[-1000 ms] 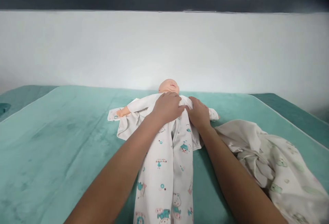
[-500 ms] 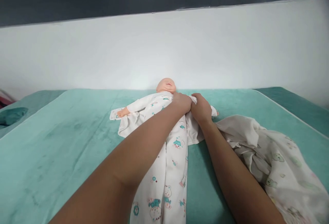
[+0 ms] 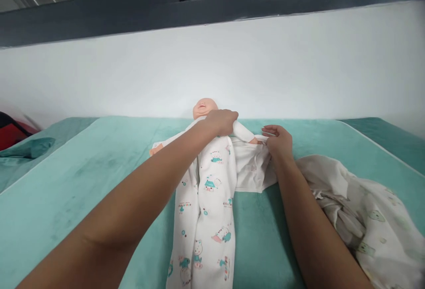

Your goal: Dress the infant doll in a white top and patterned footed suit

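A baby doll [image 3: 205, 105] lies on its back, head toward the wall, with long white printed trousers [image 3: 212, 183] stretched toward me. My left hand [image 3: 222, 122] is closed on the doll's white-sleeved arm [image 3: 243, 131] near the shoulder and partly covers the chest. Beneath that arm, a white baby garment [image 3: 250, 169] is spread to the right. Next to the doll's small hand, my right hand [image 3: 279, 142] pinches the garment's edge between thumb and forefinger; its other fingers stick out. On the left, the doll's other hand [image 3: 156, 149] shows past my forearm.
A crumpled white printed cloth [image 3: 361, 209] lies at the right beside my forearm. Everything rests on a green padded sheet [image 3: 99, 183]. A white wall [image 3: 166, 72] closes off the back, below a dark window frame [image 3: 99, 19]. Something red and black [image 3: 11, 132] stands at the far left.
My right hand has moved right, away from my left hand, drawing the white garment outward. More of the doll's arm and hand now shows. The view has shifted slightly.
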A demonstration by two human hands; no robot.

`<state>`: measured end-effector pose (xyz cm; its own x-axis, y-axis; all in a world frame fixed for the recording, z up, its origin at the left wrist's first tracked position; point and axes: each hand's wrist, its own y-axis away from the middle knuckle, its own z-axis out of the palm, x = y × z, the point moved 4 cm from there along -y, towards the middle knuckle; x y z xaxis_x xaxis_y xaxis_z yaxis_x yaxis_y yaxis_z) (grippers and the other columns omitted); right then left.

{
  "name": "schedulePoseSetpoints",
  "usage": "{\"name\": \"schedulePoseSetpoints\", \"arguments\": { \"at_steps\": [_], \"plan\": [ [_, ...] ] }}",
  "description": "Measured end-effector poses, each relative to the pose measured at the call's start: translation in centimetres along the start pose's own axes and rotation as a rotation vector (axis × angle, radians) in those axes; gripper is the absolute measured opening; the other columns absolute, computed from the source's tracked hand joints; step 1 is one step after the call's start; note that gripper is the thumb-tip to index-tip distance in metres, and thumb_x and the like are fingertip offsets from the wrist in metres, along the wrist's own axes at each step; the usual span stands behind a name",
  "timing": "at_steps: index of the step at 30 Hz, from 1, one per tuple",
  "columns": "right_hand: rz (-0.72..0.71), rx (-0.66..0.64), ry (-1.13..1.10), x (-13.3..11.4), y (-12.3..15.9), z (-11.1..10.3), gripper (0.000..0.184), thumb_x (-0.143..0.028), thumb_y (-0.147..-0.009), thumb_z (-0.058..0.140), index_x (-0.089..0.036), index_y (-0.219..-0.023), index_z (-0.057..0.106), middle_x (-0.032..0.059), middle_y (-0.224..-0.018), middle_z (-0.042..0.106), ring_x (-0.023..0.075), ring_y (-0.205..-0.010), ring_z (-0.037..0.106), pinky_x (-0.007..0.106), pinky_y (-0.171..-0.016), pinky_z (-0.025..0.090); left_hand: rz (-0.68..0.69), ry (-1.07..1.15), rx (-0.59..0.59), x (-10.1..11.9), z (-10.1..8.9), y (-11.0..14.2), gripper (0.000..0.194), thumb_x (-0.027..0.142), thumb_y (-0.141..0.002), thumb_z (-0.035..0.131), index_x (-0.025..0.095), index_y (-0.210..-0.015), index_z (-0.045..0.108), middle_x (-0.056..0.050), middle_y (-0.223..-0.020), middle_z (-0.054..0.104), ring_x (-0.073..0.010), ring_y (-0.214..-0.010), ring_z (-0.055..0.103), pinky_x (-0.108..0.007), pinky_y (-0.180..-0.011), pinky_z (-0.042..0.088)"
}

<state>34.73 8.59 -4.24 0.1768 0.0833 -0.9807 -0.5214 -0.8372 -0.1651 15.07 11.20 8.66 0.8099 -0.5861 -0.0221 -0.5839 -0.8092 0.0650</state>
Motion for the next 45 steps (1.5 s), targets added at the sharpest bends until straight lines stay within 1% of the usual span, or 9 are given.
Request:
{"name": "schedulePoseSetpoints", "arguments": {
  "at_steps": [9,14,20,22,25,29,36,40,45],
  "plan": [
    [0.080,0.065,-0.060,0.4,-0.1,-0.8,0.030,-0.011,-0.052,0.054,-0.018,-0.077,0.067,0.0053,-0.081,0.070,0.0194,-0.073,0.065,0.025,-0.052,0.049,-0.004,0.032,-0.038,-1.5,-0.8,2.0,0.029,0.016,-0.081,0.055,0.021,-0.109,0.058,-0.007,-0.106,0.068,-0.0213,-0.077,0.062,-0.034,-0.068,0.043],
    [0.210,0.135,-0.454,0.2,-0.1,-0.8,0.026,-0.013,-0.057,0.058,-0.020,-0.082,0.062,0.0035,-0.086,0.069,0.0177,-0.078,0.066,0.028,-0.062,0.054,0.044,0.060,0.028,-0.9,0.9,1.2,0.026,0.022,-0.083,0.059,0.020,-0.109,0.059,-0.009,-0.109,0.067,-0.0227,-0.083,0.063,-0.033,-0.069,0.043],
    [-0.073,0.321,-0.204,-2.1,0.4,-1.8,0.019,-0.017,-0.069,0.052,-0.022,-0.086,0.058,0.0027,-0.101,0.068,0.0188,-0.102,0.064,0.038,-0.088,0.052,-0.007,0.152,0.178,-1.3,3.0,3.1,0.028,0.028,-0.090,0.055,0.018,-0.114,0.062,-0.011,-0.122,0.065,-0.0296,-0.110,0.061,-0.040,-0.085,0.048],
    [-0.243,0.216,-0.027,-3.8,2.0,0.1,0.018,-0.021,-0.075,0.055,-0.023,-0.091,0.063,0.0037,-0.105,0.069,0.0213,-0.107,0.062,0.043,-0.098,0.046,-0.094,0.275,0.331,-2.8,3.5,5.1,0.030,0.032,-0.093,0.051,0.019,-0.118,0.061,-0.010,-0.126,0.064,-0.0293,-0.116,0.058,-0.042,-0.092,0.048],
    [-0.497,-0.172,0.257,-5.9,5.7,5.1,0.024,-0.036,-0.086,0.057,-0.024,-0.105,0.065,0.0087,-0.118,0.067,0.0272,-0.116,0.058,0.050,-0.107,0.039,-0.201,0.484,0.562,-5.5,5.2,8.5,0.033,0.035,-0.096,0.047,0.019,-0.122,0.058,-0.009,-0.130,0.062,-0.0265,-0.121,0.055,-0.043,-0.104,0.044],
    [-0.592,-0.451,0.335,-6.4,9.2,8.5,0.035,-0.049,-0.088,0.059,-0.028,-0.116,0.060,0.0080,-0.141,0.056,0.0296,-0.133,0.047,0.053,-0.114,0.030,-0.177,0.654,0.678,-7.3,8.1,11.6,0.049,0.047,-0.091,0.059,0.019,-0.130,0.051,-0.011,-0.140,0.050,-0.0258,-0.132,0.046,-0.041,-0.115,0.035],
    [-0.524,-0.475,0.327,-5.1,8.7,8.4,0.034,-0.058,-0.080,0.065,-0.025,-0.087,0.062,0.0100,-0.135,0.056,0.0312,-0.132,0.047,0.052,-0.111,0.033,-0.206,0.604,0.746,-6.7,8.5,12.7,0.041,0.054,-0.082,0.070,0.020,-0.102,0.060,-0.008,-0.109,0.059,-0.0242,-0.109,0.055,-0.039,-0.097,0.046],
    [-0.707,-0.230,0.303,-6.4,10.9,7.6,0.031,-0.056,-0.080,0.066,-0.026,-0.075,0.059,0.0068,-0.101,0.067,0.0288,-0.106,0.059,0.047,-0.093,0.046,-0.175,0.396,0.838,-5.8,8.5,13.2,0.039,0.058,-0.087,0.061,0.020,-0.078,0.060,-0.006,-0.086,0.063,-0.0220,-0.092,0.057,-0.037,-0.086,0.045],
    [-0.432,-0.231,0.374,-5.6,12.2,6.6,0.029,-0.057,-0.084,0.062,-0.030,-0.074,0.061,0.0032,-0.080,0.066,0.0268,-0.074,0.058,0.043,-0.062,0.044,-0.236,0.359,0.803,-5.5,9.2,13.5,0.048,0.057,-0.095,0.048,0.021,-0.066,0.059,-0.003,-0.065,0.062,-0.0174,-0.070,0.057,-0.034,-0.072,0.040]
  ]
}}
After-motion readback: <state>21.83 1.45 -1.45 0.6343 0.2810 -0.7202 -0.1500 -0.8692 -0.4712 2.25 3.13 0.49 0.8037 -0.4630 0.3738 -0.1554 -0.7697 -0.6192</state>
